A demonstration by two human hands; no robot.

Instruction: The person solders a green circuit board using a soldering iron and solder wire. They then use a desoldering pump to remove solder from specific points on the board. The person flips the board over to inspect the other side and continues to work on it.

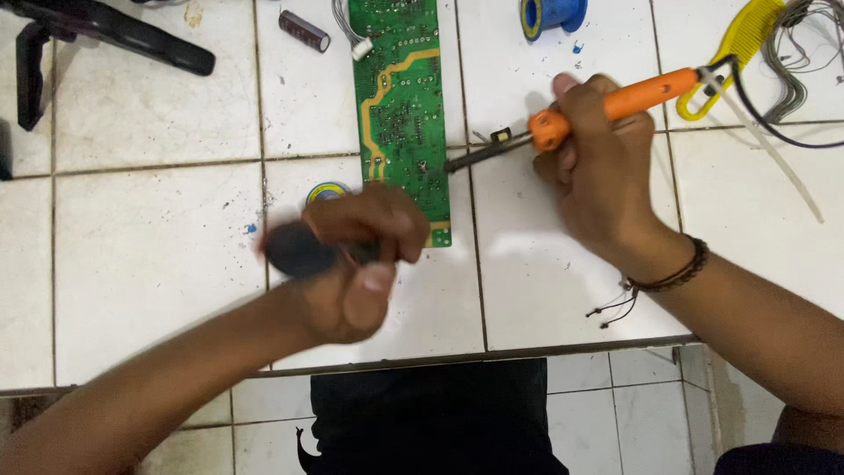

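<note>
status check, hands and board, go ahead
Right hand grips orange soldering iron, tip on green circuit board. Left hand holds blurred dark tool. Nothing blocking.

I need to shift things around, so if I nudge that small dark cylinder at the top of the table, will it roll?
Probably. The dark cylinder lies on its side on smooth white tile, so a sideways nudge would likely roll it. It looks small and probably light. Pushed endwise, it may slide instead.

The counter is glossy white ceramic tile with dark grout lines and small specks. At twelve o'clock lies a matt green circuit board with pale yellow traces. The soldering iron at two o'clock has a smooth orange plastic handle and a dull dark metal shaft. The blurred black tool looks smooth. A braided cord bracelet looks rough.
</note>
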